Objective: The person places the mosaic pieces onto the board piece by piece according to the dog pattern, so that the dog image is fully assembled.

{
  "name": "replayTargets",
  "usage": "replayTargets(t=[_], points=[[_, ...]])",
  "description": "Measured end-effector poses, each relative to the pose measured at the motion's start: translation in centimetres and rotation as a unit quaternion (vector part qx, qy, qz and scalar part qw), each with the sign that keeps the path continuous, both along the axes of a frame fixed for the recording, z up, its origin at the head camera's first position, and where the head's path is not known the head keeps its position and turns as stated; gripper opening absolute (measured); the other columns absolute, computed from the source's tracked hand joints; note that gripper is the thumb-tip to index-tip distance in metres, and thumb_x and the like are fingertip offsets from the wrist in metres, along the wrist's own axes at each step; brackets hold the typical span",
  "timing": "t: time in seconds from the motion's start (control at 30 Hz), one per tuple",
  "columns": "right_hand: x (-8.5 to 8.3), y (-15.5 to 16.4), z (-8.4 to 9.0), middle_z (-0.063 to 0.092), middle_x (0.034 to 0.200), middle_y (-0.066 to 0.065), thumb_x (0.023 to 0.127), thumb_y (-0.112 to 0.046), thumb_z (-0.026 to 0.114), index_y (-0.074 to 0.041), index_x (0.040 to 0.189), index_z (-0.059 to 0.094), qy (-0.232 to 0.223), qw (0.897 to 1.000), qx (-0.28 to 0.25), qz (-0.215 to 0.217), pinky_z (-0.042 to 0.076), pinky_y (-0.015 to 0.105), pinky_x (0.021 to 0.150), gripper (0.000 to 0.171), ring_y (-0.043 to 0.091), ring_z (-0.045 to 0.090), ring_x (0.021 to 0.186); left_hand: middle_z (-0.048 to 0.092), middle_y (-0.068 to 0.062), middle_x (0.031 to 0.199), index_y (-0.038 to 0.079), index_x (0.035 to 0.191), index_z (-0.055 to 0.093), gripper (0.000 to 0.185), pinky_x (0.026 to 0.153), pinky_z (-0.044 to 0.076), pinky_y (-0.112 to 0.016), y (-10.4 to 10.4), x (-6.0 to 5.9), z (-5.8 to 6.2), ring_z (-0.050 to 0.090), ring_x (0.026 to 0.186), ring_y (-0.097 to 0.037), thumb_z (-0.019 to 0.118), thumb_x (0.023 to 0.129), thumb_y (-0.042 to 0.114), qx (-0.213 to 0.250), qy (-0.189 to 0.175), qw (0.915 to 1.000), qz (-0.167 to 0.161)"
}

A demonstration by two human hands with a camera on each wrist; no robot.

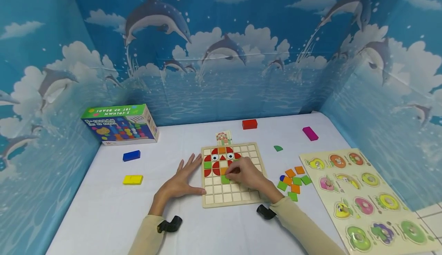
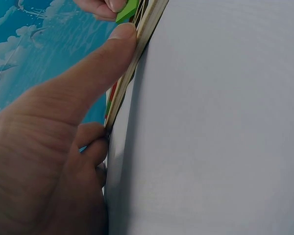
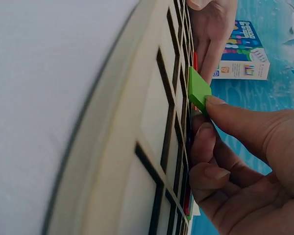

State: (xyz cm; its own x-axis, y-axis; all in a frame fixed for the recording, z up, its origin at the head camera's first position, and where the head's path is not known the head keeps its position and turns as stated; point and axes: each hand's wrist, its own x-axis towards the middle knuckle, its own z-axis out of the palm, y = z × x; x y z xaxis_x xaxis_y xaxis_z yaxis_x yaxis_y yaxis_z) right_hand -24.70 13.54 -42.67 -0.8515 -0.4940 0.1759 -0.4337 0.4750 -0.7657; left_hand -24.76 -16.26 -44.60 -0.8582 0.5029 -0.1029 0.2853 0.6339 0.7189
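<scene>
A wooden grid board (image 1: 230,197) lies on the white table, its upper cells filled with red, orange and green pieces that form a face with two eyes. My right hand (image 1: 246,175) pinches a green square tile (image 1: 225,179) and holds it tilted over a cell in the board's middle; the tile (image 3: 198,89) shows between thumb and fingers above the board (image 3: 152,117). My left hand (image 1: 183,180) lies flat on the table with straight fingers, its thumb (image 2: 95,63) pressed against the board's left edge (image 2: 137,54).
Loose orange and green tiles (image 1: 293,182) lie right of the board, with a green quarter piece (image 1: 278,148) behind them. A fruit peg puzzle (image 1: 366,201) sits far right. A toy box (image 1: 121,125), and blue (image 1: 131,155), yellow (image 1: 132,179), red (image 1: 249,124) and magenta (image 1: 310,133) blocks lie around. Dolphin-print walls enclose the table.
</scene>
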Motion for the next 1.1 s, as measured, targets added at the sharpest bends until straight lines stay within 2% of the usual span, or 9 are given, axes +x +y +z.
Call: replayTargets(t=[0.17, 0.4, 0.7, 0.9, 1.1], points=[[-0.1, -0.1, -0.2, 0.072, 0.081, -0.006, 0.089, -0.002, 0.087, -0.007, 0.092, 0.088, 0.003, 1.000, 0.002, -0.003, 0.054, 0.022, 0.065, 0.006, 0.007, 0.060, 0.078, 0.011, -0.006, 0.182, 0.015, 0.174, 0.022, 0.123, 0.134, -0.011, -0.056, 0.0, 0.0, -0.1, -0.005, 0.168, -0.028, 0.097, 0.080, 0.041, 0.001, -0.001, 1.0000, 0.000], [-0.1, -0.4, -0.2, 0.073, 0.081, -0.007, 0.089, -0.003, 0.088, -0.008, 0.089, 0.088, 0.010, 1.000, 0.018, -0.004, 0.054, 0.022, 0.066, 0.005, 0.006, 0.060, 0.079, 0.012, -0.003, 0.182, 0.017, 0.174, 0.020, 0.123, 0.135, -0.011, -0.055, -0.1, -0.1, -0.1, -0.005, 0.168, -0.027, 0.097, 0.080, 0.042, -0.007, 0.000, 1.0000, 0.002], [-0.1, 0.7, 0.7, 0.074, 0.089, -0.006, 0.092, -0.005, 0.086, -0.009, 0.098, 0.088, 0.000, 0.999, 0.021, 0.043, 0.057, 0.024, 0.073, 0.008, 0.008, 0.062, 0.084, 0.012, -0.003, 0.182, 0.016, 0.174, 0.020, 0.123, 0.134, -0.011, -0.056, 0.0, -0.1, -0.1, -0.005, 0.168, -0.028, 0.096, 0.081, 0.042, -0.002, -0.003, 1.0000, -0.003], [-0.3, 4.3, 0.8, 0.076, 0.090, -0.004, 0.092, -0.004, 0.086, -0.007, 0.105, 0.086, 0.009, 0.998, 0.007, 0.057, 0.056, 0.023, 0.067, 0.014, 0.009, 0.060, 0.077, 0.012, -0.002, 0.182, 0.016, 0.174, 0.021, 0.124, 0.134, -0.011, -0.056, -0.1, -0.2, -0.2, -0.005, 0.168, -0.028, 0.097, 0.080, 0.042, -0.006, -0.002, 1.0000, 0.002], [0.0, 11.2, 0.8, 0.075, 0.095, 0.001, 0.089, -0.007, 0.089, -0.008, 0.111, 0.085, -0.017, 0.999, 0.027, 0.015, 0.054, 0.023, 0.070, 0.023, 0.015, 0.062, 0.081, 0.012, 0.000, 0.182, 0.018, 0.174, 0.021, 0.125, 0.135, -0.011, -0.054, 0.0, -0.1, -0.2, -0.006, 0.168, -0.025, 0.097, 0.078, 0.043, -0.004, -0.006, 1.0000, 0.002]])
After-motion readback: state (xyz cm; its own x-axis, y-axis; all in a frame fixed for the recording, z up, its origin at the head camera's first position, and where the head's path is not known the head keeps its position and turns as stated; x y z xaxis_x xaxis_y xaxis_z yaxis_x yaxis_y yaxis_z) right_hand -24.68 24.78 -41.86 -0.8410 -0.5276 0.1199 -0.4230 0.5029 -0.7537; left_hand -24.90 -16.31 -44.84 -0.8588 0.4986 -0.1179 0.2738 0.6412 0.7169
